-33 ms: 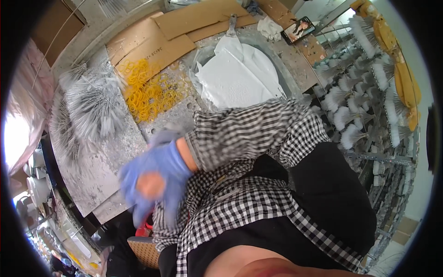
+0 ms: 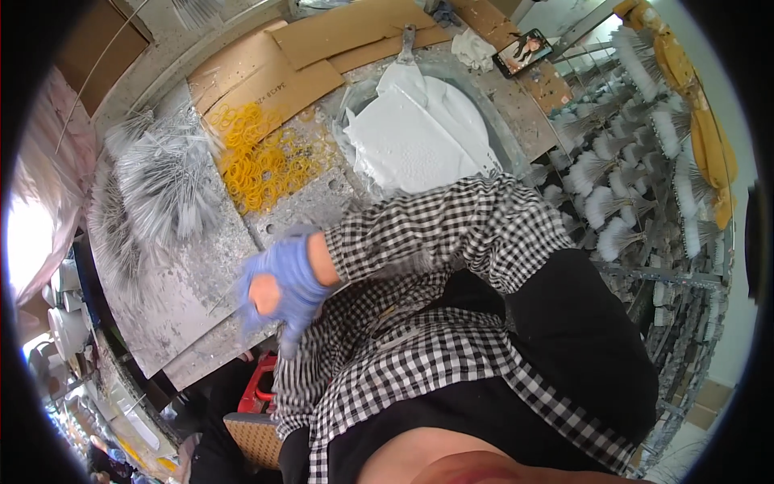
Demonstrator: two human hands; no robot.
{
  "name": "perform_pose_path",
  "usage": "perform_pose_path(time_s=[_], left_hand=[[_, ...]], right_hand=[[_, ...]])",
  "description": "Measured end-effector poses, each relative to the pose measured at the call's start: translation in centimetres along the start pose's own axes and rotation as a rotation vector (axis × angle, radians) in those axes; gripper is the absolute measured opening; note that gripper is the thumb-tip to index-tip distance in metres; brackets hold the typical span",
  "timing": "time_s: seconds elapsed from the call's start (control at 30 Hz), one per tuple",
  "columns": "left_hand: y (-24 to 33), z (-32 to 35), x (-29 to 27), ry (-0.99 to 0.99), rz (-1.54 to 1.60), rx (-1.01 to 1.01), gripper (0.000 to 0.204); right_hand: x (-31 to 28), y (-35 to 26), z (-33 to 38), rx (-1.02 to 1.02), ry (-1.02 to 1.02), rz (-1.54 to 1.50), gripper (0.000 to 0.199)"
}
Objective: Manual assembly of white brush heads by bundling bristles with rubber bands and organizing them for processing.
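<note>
My right hand (image 2: 298, 278), in a blue glove with a patch of bare skin showing, crosses in front of me over the near edge of the grey worktable (image 2: 197, 294). Motion smears its fingers, and a thin pale strand sticks out beside them. I cannot make out what it holds. My left forearm (image 2: 294, 383), in a checked sleeve, rises from below toward the same spot; the left hand is hidden or merges with the blue blur. Beyond lie yellow rubber bands (image 2: 262, 177) in a loose heap. Left of them are bundles of whitish bristles (image 2: 165, 181).
A round pan of white paste (image 2: 419, 133) holds a scraper (image 2: 407, 44) at its far rim. Cardboard sheets (image 2: 347, 32), a crumpled white cloth (image 2: 472, 50) and a phone (image 2: 522, 53) lie behind. Racks of white-bristled brushes (image 2: 617, 177) stand at right; a red object (image 2: 258, 383) sits below the table.
My right hand has moved a little up and to the right, and its blur has lessened. More of the red object below it shows. The things on the table have stayed put.
</note>
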State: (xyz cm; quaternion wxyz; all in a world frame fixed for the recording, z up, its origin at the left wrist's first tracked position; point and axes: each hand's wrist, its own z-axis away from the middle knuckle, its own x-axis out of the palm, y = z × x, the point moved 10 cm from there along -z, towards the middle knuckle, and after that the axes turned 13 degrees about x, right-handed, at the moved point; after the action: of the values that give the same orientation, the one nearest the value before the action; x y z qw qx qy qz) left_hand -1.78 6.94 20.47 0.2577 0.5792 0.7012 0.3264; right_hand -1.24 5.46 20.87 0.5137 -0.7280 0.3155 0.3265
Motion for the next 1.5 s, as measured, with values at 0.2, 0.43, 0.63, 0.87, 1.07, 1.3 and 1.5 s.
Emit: perform_pose_path(time_s=[0.2, 0.43, 0.63, 0.87, 1.07, 1.3, 1.5], left_hand=[[0.1, 1.0, -1.7, 0.119, -0.109, -0.052, 0.029], [-0.9, -1.5, -2.6, 0.195, -0.203, -0.057, 0.031], [-0.3, -0.7, -2.0, 0.308, -0.105, 0.029, 0.035], [-4.3, -0.2, 0.9, 0.096, -0.125, -0.030, 0.041], [-6.7, 2.6, 0.4, 0.380, 0.324, -0.465, 0.031], [-2.7, 3.9, 0.3, 0.448, 0.505, -0.243, 0.058], [-1.0, 0.4, 0.7, 0.187, 0.154, -0.594, 0.131]], right_hand=[[-6.2, -4.9, -2.3, -0.036, -0.109, 0.073, 0.073], [-6.4, -1.1, 0.7, -0.030, 0.190, -0.301, 0.092], [-5.3, 4.3, 9.5, 0.479, 0.550, -0.128, 0.093], [3.5, 10.6, 12.9, 0.759, 0.522, 0.031, 0.109], [3.8, 9.9, 12.0, 0.687, 0.517, -0.445, 0.127], [2.9, 5.1, 10.7, 0.570, 0.473, -0.680, 0.126], [5.1, 2.5, 13.0, 0.680, 0.152, -1.046, 0.092]])
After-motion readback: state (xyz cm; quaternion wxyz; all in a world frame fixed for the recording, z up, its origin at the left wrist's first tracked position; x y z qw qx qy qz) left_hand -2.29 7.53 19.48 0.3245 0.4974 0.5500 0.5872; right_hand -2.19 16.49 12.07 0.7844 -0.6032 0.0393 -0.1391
